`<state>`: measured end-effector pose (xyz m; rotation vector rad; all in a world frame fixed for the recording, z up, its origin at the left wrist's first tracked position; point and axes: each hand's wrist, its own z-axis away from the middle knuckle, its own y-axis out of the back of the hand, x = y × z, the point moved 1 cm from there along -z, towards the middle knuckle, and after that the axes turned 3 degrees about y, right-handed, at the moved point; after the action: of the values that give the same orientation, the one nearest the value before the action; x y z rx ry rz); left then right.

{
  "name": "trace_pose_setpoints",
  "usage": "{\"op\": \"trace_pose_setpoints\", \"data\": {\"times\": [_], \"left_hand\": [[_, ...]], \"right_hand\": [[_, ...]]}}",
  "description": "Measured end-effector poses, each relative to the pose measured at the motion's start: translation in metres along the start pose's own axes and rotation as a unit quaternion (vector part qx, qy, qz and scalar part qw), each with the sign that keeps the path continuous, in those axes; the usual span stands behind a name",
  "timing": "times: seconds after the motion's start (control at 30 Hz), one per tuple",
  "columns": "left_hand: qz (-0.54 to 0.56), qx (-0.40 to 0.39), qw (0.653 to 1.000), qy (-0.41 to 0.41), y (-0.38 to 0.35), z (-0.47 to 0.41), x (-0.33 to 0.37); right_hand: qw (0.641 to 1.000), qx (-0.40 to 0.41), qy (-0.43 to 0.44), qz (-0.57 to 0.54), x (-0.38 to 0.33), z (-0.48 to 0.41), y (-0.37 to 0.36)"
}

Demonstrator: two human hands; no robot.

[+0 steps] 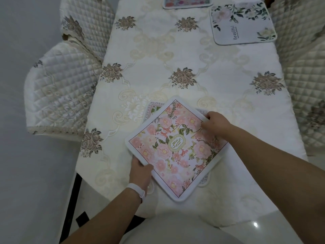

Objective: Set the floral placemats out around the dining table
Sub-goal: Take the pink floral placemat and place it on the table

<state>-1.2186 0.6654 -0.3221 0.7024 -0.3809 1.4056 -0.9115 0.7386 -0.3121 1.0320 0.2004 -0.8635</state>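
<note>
a long dining table under a cream tablecloth (175,55), embroidered with brown flower clusters and pale scrolls, fills the view, with a pale glossy floor (26,173) to its left. quilted cream chair covers (59,88) stand close along the left side and more of the same quilted covers (306,59) along the right. at the near end a square pink floral placemat with a white padded border (175,148) sits turned cornerwise, like a diamond. the left hand (140,171), with a white wristband (136,190) behind it, pinches the mat's lower left edge, thumb on top and fingers hidden beneath. the right hand (216,124) grips the mat's right corner with curled fingers. under this mat lies a second placemat lettered "cherry blossom" (153,110), only its corners peeping out; whether the pink mat rests on it or is held just above cannot be told. at the far right of the table lies a white placemat printed with green leaves and pale blooms (242,23), flat on the cloth. just beyond it, at the far end, a colourful floral placemat (186,2) is cut off by the top edge.
</note>
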Motion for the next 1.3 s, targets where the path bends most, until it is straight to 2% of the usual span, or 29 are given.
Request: {"op": "trace_pose_setpoints", "data": {"times": [0.13,0.53,0.9,1.3], "left_hand": [[-0.016,-0.003,1.0,-0.002,0.005,0.005,-0.001],[-0.005,0.001,0.999,-0.033,0.032,0.012,0.023],[-0.024,-0.085,0.994,-0.07,0.073,0.022,0.042],[-0.07,-0.182,0.975,-0.105,0.119,0.014,0.02]], "right_hand": [[1.0,-0.001,-0.004,-0.027,0.009,0.016,-0.008],[0.991,0.064,-0.036,-0.109,0.008,0.07,-0.024],[0.976,0.148,-0.074,-0.139,-0.015,0.143,-0.036],[0.944,0.233,-0.146,-0.182,-0.03,0.238,-0.094]]}}
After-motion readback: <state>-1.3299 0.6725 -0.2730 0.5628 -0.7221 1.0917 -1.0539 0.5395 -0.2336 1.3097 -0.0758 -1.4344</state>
